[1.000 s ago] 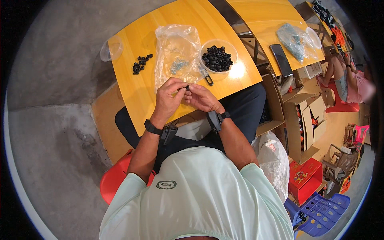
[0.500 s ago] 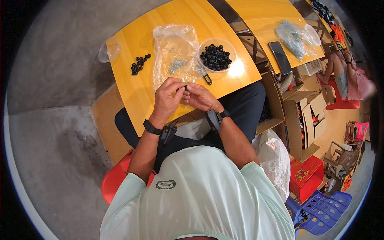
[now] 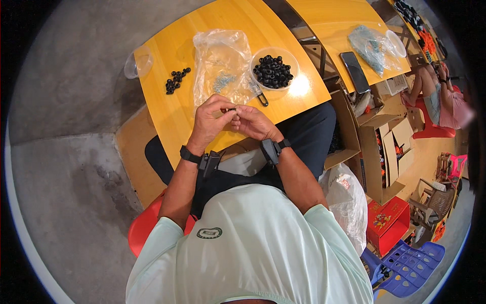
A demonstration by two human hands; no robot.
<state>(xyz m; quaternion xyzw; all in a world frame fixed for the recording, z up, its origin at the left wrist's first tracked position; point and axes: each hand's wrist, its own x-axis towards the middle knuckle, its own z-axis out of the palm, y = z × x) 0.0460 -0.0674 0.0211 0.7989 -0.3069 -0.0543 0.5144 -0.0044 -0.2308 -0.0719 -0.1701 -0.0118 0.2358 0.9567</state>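
Over the near edge of the yellow table (image 3: 167, 131), my left hand (image 3: 209, 120) and my right hand (image 3: 254, 123) meet fingertip to fingertip. Between them is a small black piece (image 3: 231, 109), mostly covered by the fingers; it resembles the black beads nearby. My left thumb and forefinger pinch it, and the right fingertips press at its other side. A clear plastic bag (image 3: 220, 45) lies flat just beyond, with small silvery bits (image 3: 221, 81) on it. To its right, a clear round tub (image 3: 296, 63) holds many black beads (image 3: 273, 72). A loose group of black beads (image 3: 175, 82) sits left of the bag.
A black-handled tool (image 3: 262, 99) lies beside the tub. An empty clear cup (image 3: 139, 62) is at the table's left edge. On the second table are a phone (image 3: 354, 72) and a bag of bluish bits (image 3: 368, 49). Cardboard boxes (image 3: 374, 157) and a seated person (image 3: 443, 99) are at right.
My left hand and wrist have shifted slightly left and turned a little. The black piece stays between the fingertips; my right hand has hardly moved.
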